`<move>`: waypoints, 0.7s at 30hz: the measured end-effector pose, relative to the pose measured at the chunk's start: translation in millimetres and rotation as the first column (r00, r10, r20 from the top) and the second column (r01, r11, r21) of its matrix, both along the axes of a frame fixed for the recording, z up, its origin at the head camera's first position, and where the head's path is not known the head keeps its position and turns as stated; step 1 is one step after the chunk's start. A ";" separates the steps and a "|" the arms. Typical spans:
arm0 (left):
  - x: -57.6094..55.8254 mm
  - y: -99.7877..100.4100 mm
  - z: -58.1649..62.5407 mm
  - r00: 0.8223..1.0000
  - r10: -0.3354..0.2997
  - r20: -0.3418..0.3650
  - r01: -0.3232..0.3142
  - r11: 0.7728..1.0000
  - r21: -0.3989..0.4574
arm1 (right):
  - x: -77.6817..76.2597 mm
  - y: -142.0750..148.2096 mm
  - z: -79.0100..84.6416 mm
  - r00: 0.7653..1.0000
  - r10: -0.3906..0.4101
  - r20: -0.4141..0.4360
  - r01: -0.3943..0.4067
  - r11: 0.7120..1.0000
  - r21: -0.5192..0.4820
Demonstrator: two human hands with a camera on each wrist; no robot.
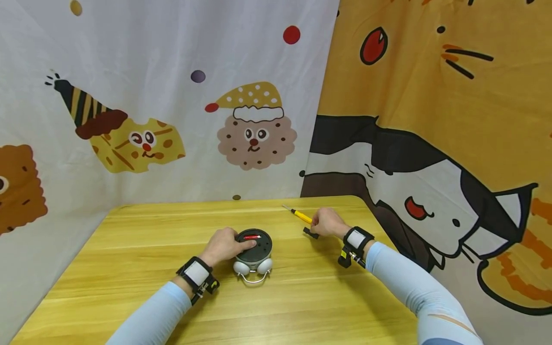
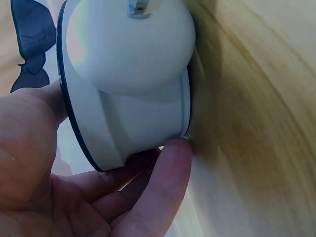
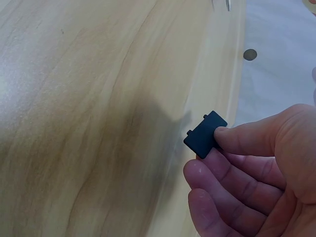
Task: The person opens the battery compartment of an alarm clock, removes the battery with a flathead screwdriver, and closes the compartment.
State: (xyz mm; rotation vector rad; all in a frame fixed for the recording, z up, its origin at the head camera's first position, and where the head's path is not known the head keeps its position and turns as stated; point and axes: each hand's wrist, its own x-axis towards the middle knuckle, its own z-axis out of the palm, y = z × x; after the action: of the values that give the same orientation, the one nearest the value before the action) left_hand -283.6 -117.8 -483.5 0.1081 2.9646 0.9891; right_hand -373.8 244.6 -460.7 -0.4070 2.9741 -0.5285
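A twin-bell alarm clock (image 1: pixel 260 252) lies on its face with its dark back upward, its white bells and wire handle toward me. A red battery (image 1: pixel 252 237) shows in the slot of the clock's back. My left hand (image 1: pixel 223 247) grips the clock, thumb over the back and fingers around the white side, as the left wrist view also shows. Between thumb and fingers, my right hand (image 1: pixel 328 223) pinches a small black battery cover (image 3: pixel 203 136) with two little tabs along one edge. In the head view that cover shows just below the hand.
A yellow screwdriver (image 1: pixel 301 215) with a thin metal shaft lies beyond the right hand, its handle end hidden by the fingers. The wooden table (image 1: pixel 142 268) ends at a back edge against a printed cartoon curtain (image 1: pixel 202 143).
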 end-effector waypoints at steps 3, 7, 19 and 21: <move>-0.3 -0.6 0.5 1.000 0.000 0.010 0.000 1.000 0.000 | 0.0 1.0 -1.8 1.000 0.002 0.012 -0.002 1.000 -0.002; -0.6 -1.0 0.6 1.000 0.005 0.014 -0.005 1.000 -0.002 | -0.2 2.1 -3.2 0.999 0.002 0.040 -0.001 1.000 -0.013; 0.5 -0.2 2.8 1.000 -0.004 0.014 0.004 1.000 -0.001 | -2.7 4.3 -11.1 0.998 -0.024 0.060 0.021 0.998 0.054; 0.9 -0.4 3.1 1.000 -0.007 0.014 0.007 1.000 -0.005 | -2.7 4.3 -12.0 0.998 -0.026 0.061 0.023 0.998 0.053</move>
State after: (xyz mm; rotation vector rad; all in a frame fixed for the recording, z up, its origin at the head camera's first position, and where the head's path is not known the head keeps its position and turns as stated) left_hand -282.7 -118.2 -480.4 0.1103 2.9517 0.9782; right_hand -376.5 248.9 -472.7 -0.3434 2.9305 -0.4562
